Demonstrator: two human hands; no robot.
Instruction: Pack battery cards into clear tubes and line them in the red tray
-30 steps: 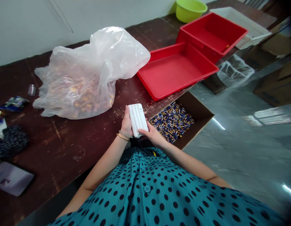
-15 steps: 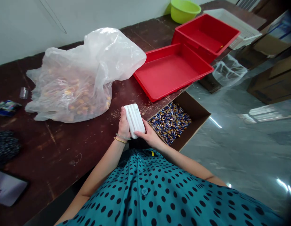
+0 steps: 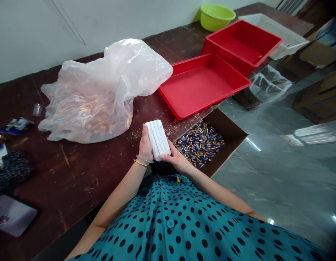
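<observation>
Between my two hands I hold a small white ribbed block with rounded corners point(image 3: 157, 139), which looks like a power bank, though I cannot be sure. My left hand point(image 3: 146, 145) wraps its left side, with bangles at the wrist. Its lower right corner is gripped by my right hand point(image 3: 175, 158), thumb laid across the front. Just right of that hand, below the table edge, a cardboard box point(image 3: 233, 134) holds many blue and gold batteries point(image 3: 199, 143). Palm and finger parts behind the block are hidden.
A cloudy plastic bag point(image 3: 88, 105) full of small yellowish pieces lies on the dark table point(image 3: 75, 181). Red trays point(image 3: 200, 87) sit at the right, near a green basin point(image 3: 215, 20) and a white basket point(image 3: 287, 43). A phone-like slab point(image 3: 14, 215) lies at left.
The whole view has shifted slightly, so things appear a little further right and mostly lower. Both hands keep the same grip on the white block.
</observation>
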